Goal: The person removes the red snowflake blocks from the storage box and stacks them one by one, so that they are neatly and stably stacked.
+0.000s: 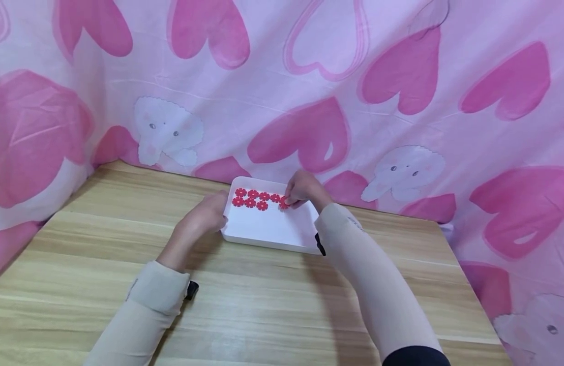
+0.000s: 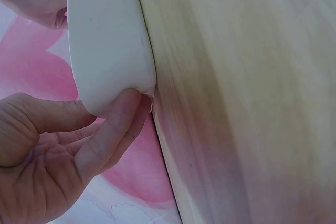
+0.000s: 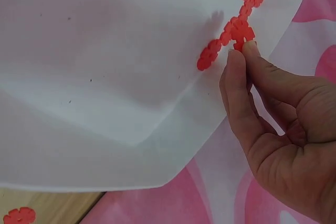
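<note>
A shallow white tray [image 1: 268, 227] lies on the table. Along its far side, red flower-shaped plastic discs [image 1: 249, 202] are set out in two rows. My left hand [image 1: 212, 211] grips the tray's left end; in the left wrist view its thumb and fingers [image 2: 110, 135] close round the tray's corner. Over the far right part of the tray, my right hand [image 1: 305, 188] pinches a red disc between thumb and fingertip. Seen from the right wrist, the pinched disc [image 3: 242, 32] is held tilted above the tray, and other discs [image 3: 209, 55] lie close by.
The wooden table [image 1: 245, 295] spreads out in front of the tray. A pink curtain [image 1: 282, 86] with hearts hangs right behind the table's far edge. In the right wrist view, one loose red disc [image 3: 19, 215] lies on the table outside the tray.
</note>
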Available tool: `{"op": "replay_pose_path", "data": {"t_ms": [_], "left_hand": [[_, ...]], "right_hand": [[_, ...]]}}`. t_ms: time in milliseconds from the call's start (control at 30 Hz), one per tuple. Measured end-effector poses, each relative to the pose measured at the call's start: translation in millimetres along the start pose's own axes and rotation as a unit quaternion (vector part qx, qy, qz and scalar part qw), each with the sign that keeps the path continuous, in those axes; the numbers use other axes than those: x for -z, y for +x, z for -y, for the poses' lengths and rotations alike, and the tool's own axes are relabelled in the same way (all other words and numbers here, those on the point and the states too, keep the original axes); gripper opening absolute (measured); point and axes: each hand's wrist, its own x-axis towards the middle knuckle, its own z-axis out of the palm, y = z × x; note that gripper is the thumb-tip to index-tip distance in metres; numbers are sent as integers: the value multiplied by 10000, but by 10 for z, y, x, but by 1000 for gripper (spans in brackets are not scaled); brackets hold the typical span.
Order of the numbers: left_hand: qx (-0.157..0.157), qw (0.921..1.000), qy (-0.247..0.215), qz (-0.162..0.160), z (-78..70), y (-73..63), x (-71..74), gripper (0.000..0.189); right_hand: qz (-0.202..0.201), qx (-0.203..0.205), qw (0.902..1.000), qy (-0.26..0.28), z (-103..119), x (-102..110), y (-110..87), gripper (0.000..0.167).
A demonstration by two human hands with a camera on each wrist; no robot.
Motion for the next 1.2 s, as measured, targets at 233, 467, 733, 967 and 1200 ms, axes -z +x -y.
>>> {"op": "replay_pose_path", "data": {"t_ms": [233,467,733,967,1200], "left_hand": [[-23,9999,105,29,-2,25,-1,58],[-80,10000,45,28,-6,0,-16,60],[-203,9997,-111,-30,18,-47,17,55],[-268,9996,-80,-67,31,-33,25,61],[-128,9996,-255,12,51,-54,27,56]], "right_hand": [[-82,-26,10000,31,-89,77,-65,11],[-107,0,9998,170,-244,162,-102,6],[-49,-5,9989,462,-420,350,-218,8],[-78,-199,9972,719,-560,506,-276,10],[7,-149,9925,1217,-769,613,-291,18]]}}
